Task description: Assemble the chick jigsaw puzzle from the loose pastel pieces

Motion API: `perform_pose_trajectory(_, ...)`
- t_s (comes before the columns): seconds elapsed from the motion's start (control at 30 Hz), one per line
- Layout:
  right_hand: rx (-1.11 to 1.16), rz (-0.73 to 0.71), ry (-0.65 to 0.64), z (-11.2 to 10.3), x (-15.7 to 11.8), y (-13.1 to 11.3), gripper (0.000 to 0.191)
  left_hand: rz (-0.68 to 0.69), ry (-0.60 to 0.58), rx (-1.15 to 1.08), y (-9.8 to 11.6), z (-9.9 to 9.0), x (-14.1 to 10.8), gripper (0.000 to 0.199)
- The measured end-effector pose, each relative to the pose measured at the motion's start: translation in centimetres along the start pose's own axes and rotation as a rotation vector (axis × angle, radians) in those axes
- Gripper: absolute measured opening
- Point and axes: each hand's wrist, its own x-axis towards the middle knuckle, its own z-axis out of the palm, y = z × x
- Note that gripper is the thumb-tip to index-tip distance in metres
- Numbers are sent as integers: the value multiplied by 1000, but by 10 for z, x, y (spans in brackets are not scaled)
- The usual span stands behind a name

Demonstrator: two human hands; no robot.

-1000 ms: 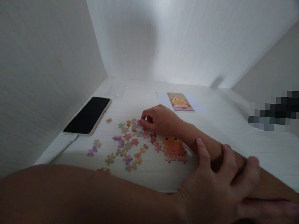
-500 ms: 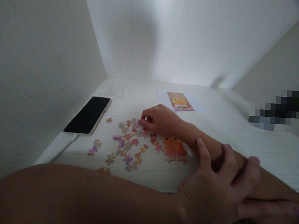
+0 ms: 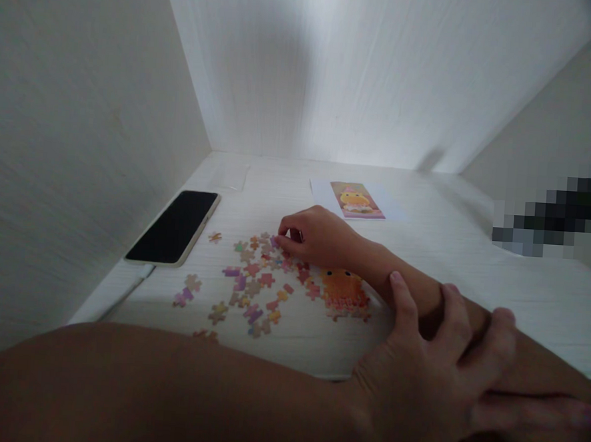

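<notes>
Near ctr of frame, R hand — pinch narrow at purple pc, can't tell if held — sits by loose puzzle pcs, w/ L hand, frame's lower right, splayed on R forearm.

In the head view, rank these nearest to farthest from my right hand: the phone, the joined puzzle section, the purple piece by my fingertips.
1. Purple piece: at the tips of the right hand.
2. Joined puzzle section: on its near side.
3. Phone: well off left.
</notes>
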Motion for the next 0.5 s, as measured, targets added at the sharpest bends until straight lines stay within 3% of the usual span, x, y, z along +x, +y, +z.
perform_pose_trajectory(0.5,1,2,5,0,-1,-2,26,8,-2,4,1,4,0,58)
